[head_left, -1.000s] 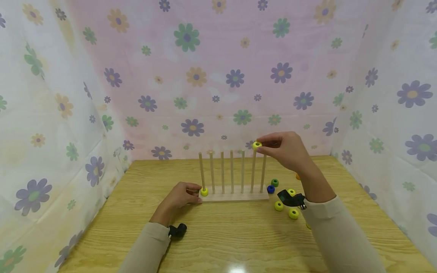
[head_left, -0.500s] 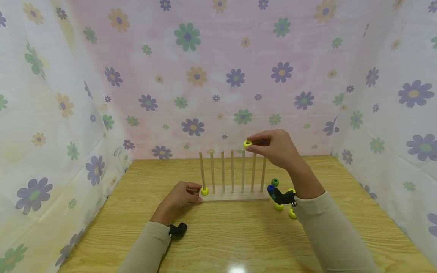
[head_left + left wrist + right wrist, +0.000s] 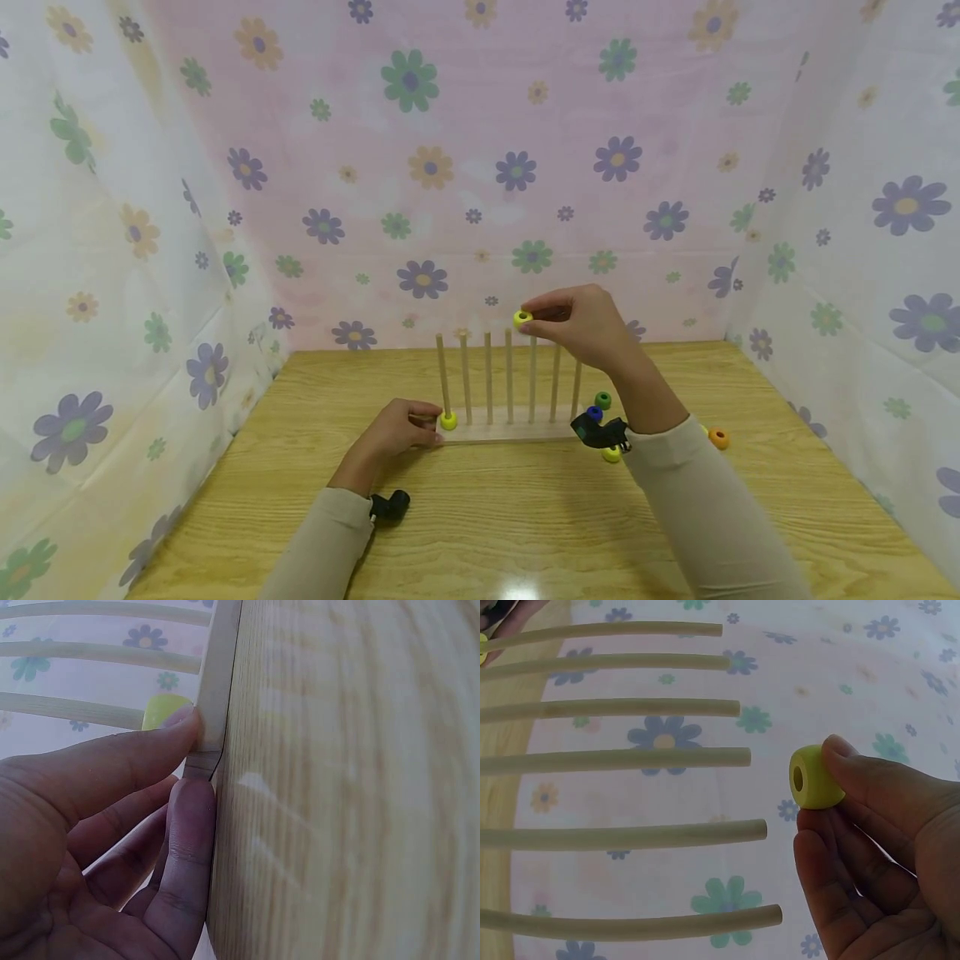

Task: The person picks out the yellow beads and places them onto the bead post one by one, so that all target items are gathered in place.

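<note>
A pale wooden base [image 3: 495,431] bears a row of several upright pegs [image 3: 489,379] on the table. My left hand [image 3: 397,433] grips the base's left end; in the left wrist view the thumb [image 3: 127,769] lies on it near a yellow bead [image 3: 161,712], which sits at the foot of the leftmost peg. Up above the peg tops, my right hand [image 3: 581,327] pinches another yellow bead [image 3: 517,323] between thumb and fingertips. The right wrist view shows this bead [image 3: 821,784] apart from the peg ends, its hole facing them.
Right of the base lie a green bead [image 3: 604,405], a blue bead [image 3: 595,414], a yellow bead [image 3: 611,457] and an orange bead [image 3: 718,440]. My right forearm hides part of that area. Flowered cloth [image 3: 480,167] encloses the table [image 3: 465,533] at the back and sides.
My right hand has moved left along the peg tops with the yellow bead in its pinch. The orange bead has come into fuller view behind the forearm. My left hand stays put.
</note>
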`<state>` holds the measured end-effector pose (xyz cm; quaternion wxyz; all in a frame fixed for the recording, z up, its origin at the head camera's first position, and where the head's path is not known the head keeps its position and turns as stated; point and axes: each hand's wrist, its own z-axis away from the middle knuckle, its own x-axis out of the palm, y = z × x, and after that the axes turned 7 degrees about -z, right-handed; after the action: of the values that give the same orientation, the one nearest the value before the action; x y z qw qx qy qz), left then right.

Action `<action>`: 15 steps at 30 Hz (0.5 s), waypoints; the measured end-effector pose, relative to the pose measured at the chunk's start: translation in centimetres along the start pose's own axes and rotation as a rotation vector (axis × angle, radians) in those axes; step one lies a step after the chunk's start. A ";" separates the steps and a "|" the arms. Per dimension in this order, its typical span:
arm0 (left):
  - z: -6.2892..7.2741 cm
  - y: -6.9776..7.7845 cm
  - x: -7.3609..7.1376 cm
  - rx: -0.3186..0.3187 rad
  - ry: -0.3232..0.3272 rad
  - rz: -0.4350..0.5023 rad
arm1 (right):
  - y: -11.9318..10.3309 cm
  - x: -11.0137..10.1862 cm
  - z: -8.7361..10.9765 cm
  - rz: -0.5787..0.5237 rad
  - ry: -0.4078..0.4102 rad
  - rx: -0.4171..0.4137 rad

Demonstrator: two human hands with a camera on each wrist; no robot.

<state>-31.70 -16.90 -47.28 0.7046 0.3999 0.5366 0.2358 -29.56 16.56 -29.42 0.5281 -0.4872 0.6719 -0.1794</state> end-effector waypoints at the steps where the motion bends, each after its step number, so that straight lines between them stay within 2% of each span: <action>1: 0.0 0.0 0.0 0.000 -0.001 -0.001 | 0.0 0.1 -0.1 -0.002 -0.003 0.003; 15: 0.2 0.2 0.1 0.003 -0.003 0.011 | -1.1 1.8 -0.6 -0.026 -0.024 -0.003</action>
<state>-31.42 -16.74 -47.15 0.7033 0.4043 0.5339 0.2383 -29.46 14.34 -29.33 0.5331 -0.4989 0.6593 -0.1795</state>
